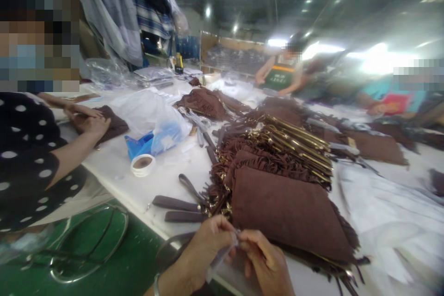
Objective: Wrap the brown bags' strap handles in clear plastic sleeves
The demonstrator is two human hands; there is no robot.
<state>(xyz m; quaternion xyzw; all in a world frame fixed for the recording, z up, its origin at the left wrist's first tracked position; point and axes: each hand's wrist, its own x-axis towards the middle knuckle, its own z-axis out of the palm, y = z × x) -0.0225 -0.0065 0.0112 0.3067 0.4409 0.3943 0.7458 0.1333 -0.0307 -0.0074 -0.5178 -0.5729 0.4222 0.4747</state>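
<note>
At the near edge of the table, my left hand [205, 250] is closed in a pinch on a thin, translucent plastic strip [222, 256]. My right hand [265, 259] meets it fingertip to fingertip, pinching the upper end of the same strip; what lies between the fingertips is too small to make out. Just beyond both hands is a dark brown suede pouch [284, 208] with fringe, lying on a stack of similar pouches. Brown wrist straps [182, 203] stick out from the stack's left side, close to my left hand.
Brass-coloured zipper edges [298, 141] show on pouches behind. A tape roll [142, 165], a blue tape dispenser [140, 144] and a clear plastic bag [149, 111] lie left. White sheets [391, 212] cover the right. A co-worker's hands [90, 120] rest on brown material; others work farther back.
</note>
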